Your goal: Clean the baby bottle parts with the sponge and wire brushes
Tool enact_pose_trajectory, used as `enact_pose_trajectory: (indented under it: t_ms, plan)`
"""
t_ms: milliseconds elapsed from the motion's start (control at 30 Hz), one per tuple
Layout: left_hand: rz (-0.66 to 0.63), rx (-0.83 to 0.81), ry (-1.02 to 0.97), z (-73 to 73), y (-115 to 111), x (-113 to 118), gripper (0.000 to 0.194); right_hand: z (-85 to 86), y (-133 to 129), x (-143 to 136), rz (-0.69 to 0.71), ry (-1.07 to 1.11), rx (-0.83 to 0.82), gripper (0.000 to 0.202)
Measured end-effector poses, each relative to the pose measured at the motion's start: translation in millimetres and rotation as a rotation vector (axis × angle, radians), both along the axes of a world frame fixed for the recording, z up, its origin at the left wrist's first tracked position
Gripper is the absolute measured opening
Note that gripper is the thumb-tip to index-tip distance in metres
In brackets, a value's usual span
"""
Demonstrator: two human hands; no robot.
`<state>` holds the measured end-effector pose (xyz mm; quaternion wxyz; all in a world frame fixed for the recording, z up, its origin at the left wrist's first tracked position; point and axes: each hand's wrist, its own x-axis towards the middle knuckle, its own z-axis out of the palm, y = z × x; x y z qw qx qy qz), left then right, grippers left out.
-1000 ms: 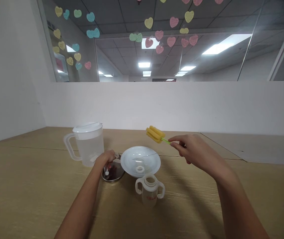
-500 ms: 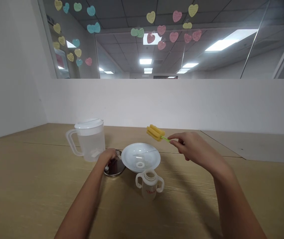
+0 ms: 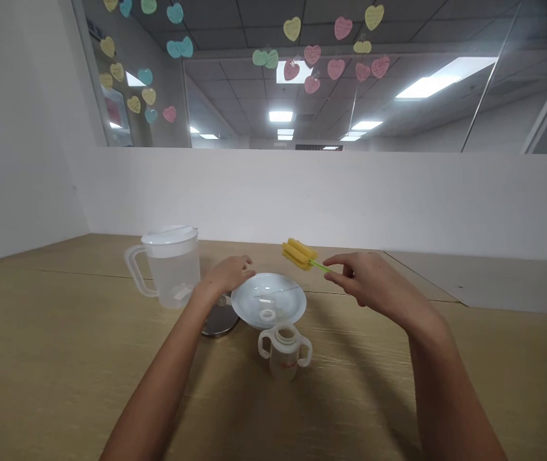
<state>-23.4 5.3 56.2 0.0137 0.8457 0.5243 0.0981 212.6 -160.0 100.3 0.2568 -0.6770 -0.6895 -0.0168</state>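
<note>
My right hand (image 3: pixel 366 282) pinches the thin green handle of a yellow sponge bottle brush (image 3: pixel 299 254), holding it up in the air right of the bowl. Over the left rim of a white bowl (image 3: pixel 297 299) reaches my left hand (image 3: pixel 229 274), its fingers stretched out and apart with nothing seen in them. Inside the bowl are water and a small clear part with a white ring (image 3: pixel 267 314). A lidless two-handled baby bottle (image 3: pixel 285 352) stands upright in front of the bowl. Under my left wrist lies a round metal tray (image 3: pixel 220 320), partly hidden.
On the left stands a lidded clear pitcher (image 3: pixel 173 272) with its handle facing left. The wooden table (image 3: pixel 62 346) meets a white wall (image 3: pixel 273 198) at the back. Heart-shaped notes cling to the glass above.
My left hand has lifted off the metal tray and moved up and right to the bowl's edge. The right hand keeps the brush in nearly the same spot.
</note>
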Motion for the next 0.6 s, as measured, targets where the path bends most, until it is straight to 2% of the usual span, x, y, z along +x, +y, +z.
enact_pose_trajectory:
  t_ms: [100,200,367,600]
  plan:
    - [-0.223,-0.018,-0.007,-10.6,-12,29,0.035,-1.0,1,1,0.015,-0.019,0.007,0.031]
    - [-0.338,-0.045,0.022,-29.4,-16,50,0.027,-1.4,0,3,0.008,-0.031,0.011,0.031]
    - [-0.375,-0.025,0.057,-51.0,-7,59,0.028,-0.4,-1,4,0.001,-0.030,-0.001,0.032]
    - [-0.398,-0.021,0.094,-54.0,-3,58,0.031,-0.3,1,5,0.009,-0.023,-0.064,0.035]
